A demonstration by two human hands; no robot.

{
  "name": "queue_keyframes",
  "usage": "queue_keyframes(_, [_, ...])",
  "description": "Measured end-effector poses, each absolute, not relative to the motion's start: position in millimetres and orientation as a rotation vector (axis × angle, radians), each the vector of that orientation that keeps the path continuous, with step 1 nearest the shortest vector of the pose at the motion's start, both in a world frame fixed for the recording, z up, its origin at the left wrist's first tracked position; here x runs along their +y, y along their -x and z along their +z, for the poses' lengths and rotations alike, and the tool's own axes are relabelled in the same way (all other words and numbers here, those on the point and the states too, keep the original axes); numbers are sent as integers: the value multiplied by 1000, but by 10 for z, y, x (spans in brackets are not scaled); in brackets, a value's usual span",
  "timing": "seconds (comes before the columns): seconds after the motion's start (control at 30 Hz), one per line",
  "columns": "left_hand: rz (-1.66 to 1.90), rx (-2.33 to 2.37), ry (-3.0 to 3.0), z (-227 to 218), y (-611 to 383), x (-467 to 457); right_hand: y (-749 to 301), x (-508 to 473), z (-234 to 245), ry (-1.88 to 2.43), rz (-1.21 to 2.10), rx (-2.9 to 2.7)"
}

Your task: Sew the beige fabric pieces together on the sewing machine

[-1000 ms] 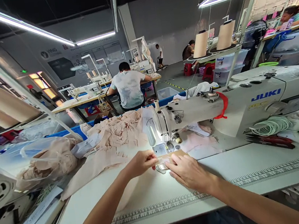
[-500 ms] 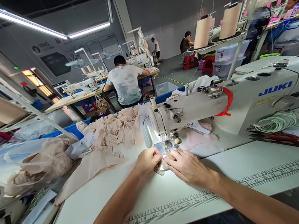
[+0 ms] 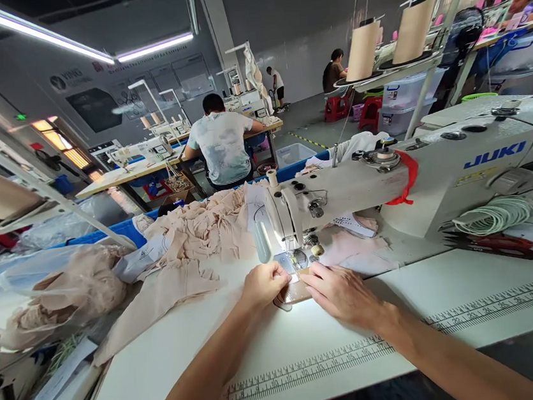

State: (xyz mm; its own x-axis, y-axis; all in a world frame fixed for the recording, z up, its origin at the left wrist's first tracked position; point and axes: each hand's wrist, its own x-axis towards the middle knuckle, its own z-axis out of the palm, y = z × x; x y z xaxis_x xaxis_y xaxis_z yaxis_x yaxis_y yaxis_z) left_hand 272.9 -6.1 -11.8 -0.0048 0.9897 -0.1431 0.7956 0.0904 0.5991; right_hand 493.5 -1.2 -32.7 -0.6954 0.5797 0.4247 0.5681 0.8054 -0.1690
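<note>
A small beige fabric piece (image 3: 298,293) lies on the brightly lit bed just in front of the needle area of a white sewing machine (image 3: 342,188). At its left edge my left hand (image 3: 263,285) is closed, thumb and forefinger pinched on the cloth. My right hand (image 3: 342,294) rests on the fabric's right side, its fingers stretched out and lying flat with the fingertips near the needle area. The needle itself is too small to make out. Behind the hands, a metal plate (image 3: 283,262) shows beside the presser foot area.
Crumpled beige cloth (image 3: 202,230) is heaped behind and left. A clear plastic bag (image 3: 65,287) of cloth sits far left. Red-handled scissors (image 3: 503,247) and a pale green coil (image 3: 497,217) lie right. A printed ruler (image 3: 315,370) runs along the front edge. Other people sit at machines beyond.
My right hand has shifted slightly right and its fingers have straightened, so more of the beige fabric shows between the hands. My left hand keeps its place and pinch.
</note>
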Motion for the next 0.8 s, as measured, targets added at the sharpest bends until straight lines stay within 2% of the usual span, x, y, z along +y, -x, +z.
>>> queue_keyframes(0.23, [443, 1846, -1811, -94, -2723, -80, -4881, -18, -313, 800, -107, -2597])
queue_keyframes(0.37, [537, 1852, -2247, -80, -2743, -179, -4850, -40, -312, 812, -137, -2647])
queue_keyframes(0.5, [666, 1557, -2721, -172, -2820, -392, -4831, -46, -336, 836, -147, -2660])
queue_keyframes(0.8, [705, 1468, -2879, -386, -2878, -584, -4831, -68, -325, 837, -157, -2635])
